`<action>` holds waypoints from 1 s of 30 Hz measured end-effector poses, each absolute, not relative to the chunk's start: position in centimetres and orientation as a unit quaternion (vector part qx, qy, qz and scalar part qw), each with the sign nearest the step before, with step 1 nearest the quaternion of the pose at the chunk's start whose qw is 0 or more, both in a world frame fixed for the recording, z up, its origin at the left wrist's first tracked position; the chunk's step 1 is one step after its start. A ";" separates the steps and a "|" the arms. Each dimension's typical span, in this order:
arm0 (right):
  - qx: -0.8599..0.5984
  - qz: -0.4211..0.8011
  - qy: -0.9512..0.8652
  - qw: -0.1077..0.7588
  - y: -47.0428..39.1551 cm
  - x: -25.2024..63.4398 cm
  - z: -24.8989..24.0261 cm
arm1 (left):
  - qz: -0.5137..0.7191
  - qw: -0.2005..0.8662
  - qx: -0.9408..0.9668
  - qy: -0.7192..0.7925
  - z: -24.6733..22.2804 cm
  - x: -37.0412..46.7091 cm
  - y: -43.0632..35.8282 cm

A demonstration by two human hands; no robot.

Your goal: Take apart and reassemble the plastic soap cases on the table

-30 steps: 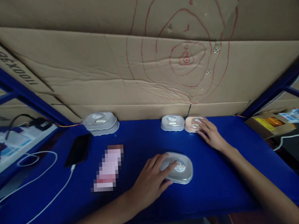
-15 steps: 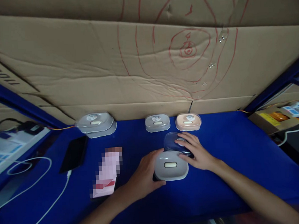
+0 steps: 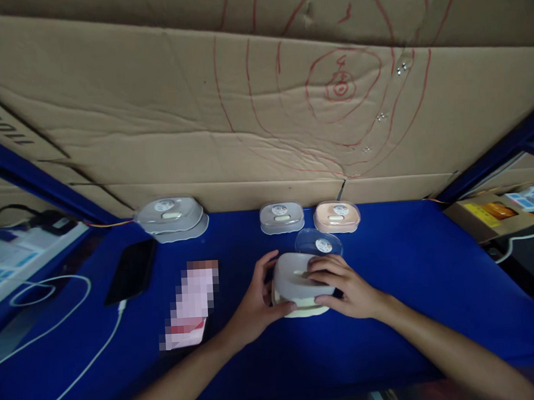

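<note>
At the middle of the blue table is a grey oval plastic box [image 3: 288,267], which looks like a soap dish. Its grey upper part is tilted up at the front, showing a pale cream rim [image 3: 306,312] beneath. My left hand [image 3: 259,305] wraps the box's left side, thumb at the front. My right hand [image 3: 350,288] grips the right side of the grey part, fingers over the top and thumb at the front edge; these fingers partly hide its centre slot. Just behind lies a clear oval lid [image 3: 307,241] with a round white sticker.
Along the back stand a stacked pair of grey boxes [image 3: 174,220], one grey box [image 3: 281,218] and a peach box [image 3: 336,218]. To the left lie a black phone [image 3: 130,271] on a white cable and a blurred-screen phone [image 3: 189,305]. A cardboard box [image 3: 487,215] is at right.
The grey part has tipped up, and my right hand has moved from the clear lid onto it. The clear lid now lies free behind. My left fingers have shifted round the side.
</note>
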State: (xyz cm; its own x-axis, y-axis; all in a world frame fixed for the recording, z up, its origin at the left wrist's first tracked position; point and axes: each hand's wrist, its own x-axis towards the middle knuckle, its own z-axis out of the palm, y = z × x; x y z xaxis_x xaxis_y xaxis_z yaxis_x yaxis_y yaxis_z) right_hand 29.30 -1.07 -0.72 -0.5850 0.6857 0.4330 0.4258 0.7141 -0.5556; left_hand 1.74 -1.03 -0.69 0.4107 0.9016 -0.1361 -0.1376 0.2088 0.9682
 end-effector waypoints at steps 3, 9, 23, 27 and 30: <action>-0.398 0.265 -0.776 0.410 -0.6 29.9 -1.2 | 0.377 0.726 0.394 0.419 -0.5 1.7 -0.6; -0.502 0.346 -0.629 0.482 -0.3 30.5 -1.8 | 0.401 0.770 0.263 0.421 0.5 1.6 0.3; -0.319 0.120 -0.925 0.170 -2.2 28.3 -0.7 | 0.401 0.816 0.218 0.355 0.9 2.6 -1.1; -0.385 0.108 -0.889 0.222 -0.3 29.9 -2.1 | 0.398 0.794 0.203 0.413 0.6 2.0 -0.6; -0.491 0.073 -0.841 0.214 0.9 31.0 -2.8 | 0.381 0.790 0.184 0.444 0.5 1.7 -0.2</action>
State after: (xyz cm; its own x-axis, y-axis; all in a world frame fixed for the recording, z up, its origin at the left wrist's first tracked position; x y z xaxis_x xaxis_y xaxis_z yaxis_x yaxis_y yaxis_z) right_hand 30.96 0.86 -2.76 -0.4258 0.8574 0.2890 0.7953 0.5069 -0.3325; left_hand 1.66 -0.22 0.53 0.3146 0.7655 -0.5613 -0.4388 0.6416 0.6291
